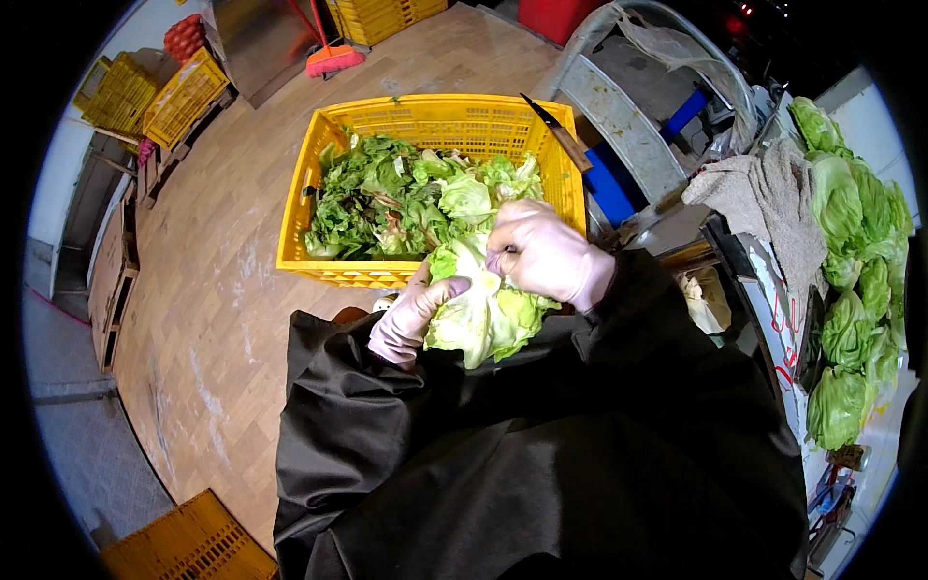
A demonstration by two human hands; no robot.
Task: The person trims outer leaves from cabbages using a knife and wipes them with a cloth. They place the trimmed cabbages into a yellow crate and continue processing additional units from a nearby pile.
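Note:
A head of lettuce rests in my gloved left hand, its cut stem end facing up and the thumb lying beside the stem. My right hand, also gloved, is on the lettuce's upper right side with its fingers curled; whether they pinch a leaf cannot be seen. Just beyond both hands stands a yellow plastic crate holding loose lettuce leaves. A knife with a wooden handle lies across the crate's right rear corner, its dark blade pointing up and left.
Several lettuce heads are piled at the far right, beside a grey towel. A metal frame stands right of the crate. An orange broom, more yellow crates and a wooden pallet are farther off.

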